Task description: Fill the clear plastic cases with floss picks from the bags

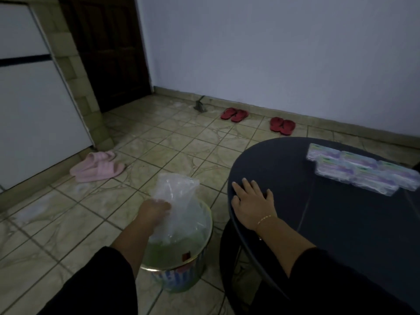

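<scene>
A person looks down at their two hands in a dim, tiled room. The left hand (156,210) reaches down and to the left of the body, its fingers closed around the gathered upper part of a clear plastic bag (179,208). The bag stands upright inside a round tin (181,276) on the floor, its long axis running roughly vertical, with a greenish mass in its lower half that is probably the floss picks, though they are too blurred to be sure.

The right hand (251,204) lies flat, fingers spread, on the near left edge of a dark round worktop (284,160). It holds nothing.

The clear plastic cases (361,171) sit in a cluster of rows at the far right of the worktop, well apart from both hands and nearer to the right one. The bag lies below the level of the worktop and to its left, so it likely has to travel up and to the right to reach the cases, and the left hand is the one already on it.

Pink slippers (97,167) lie on the floor beyond.
</scene>
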Demonstrator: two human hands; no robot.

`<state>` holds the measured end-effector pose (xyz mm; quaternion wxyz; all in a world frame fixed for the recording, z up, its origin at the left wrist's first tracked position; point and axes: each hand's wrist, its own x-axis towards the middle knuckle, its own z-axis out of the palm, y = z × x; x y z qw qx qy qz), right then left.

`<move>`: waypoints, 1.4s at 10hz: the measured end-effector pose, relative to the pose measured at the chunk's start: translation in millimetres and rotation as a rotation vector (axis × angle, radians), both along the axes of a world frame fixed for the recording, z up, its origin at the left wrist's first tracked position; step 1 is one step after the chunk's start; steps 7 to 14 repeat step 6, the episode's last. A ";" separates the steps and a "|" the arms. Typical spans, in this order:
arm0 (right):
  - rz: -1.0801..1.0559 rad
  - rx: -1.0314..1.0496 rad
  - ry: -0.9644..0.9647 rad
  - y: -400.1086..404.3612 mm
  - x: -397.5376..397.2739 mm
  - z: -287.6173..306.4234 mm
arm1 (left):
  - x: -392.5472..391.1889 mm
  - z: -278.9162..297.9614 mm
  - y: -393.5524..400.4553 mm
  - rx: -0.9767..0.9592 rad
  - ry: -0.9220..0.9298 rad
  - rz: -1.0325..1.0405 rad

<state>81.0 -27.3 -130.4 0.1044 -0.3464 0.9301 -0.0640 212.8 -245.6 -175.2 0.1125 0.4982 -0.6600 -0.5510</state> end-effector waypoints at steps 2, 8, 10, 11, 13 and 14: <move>-0.028 0.034 0.052 -13.0 0.0 -4.7 | 16.2 -61.7 -4.8 0.208 -0.069 0.089; -0.063 0.001 0.069 -14.4 1.6 -4.0 | -3.2 -97.5 2.6 0.211 -0.228 -0.059; -0.063 0.001 0.069 -14.4 1.6 -4.0 | -3.2 -97.5 2.6 0.211 -0.228 -0.059; -0.063 0.001 0.069 -14.4 1.6 -4.0 | -3.2 -97.5 2.6 0.211 -0.228 -0.059; -0.063 0.001 0.069 -14.4 1.6 -4.0 | -3.2 -97.5 2.6 0.211 -0.228 -0.059; -0.063 0.001 0.069 -14.4 1.6 -4.0 | -3.2 -97.5 2.6 0.211 -0.228 -0.059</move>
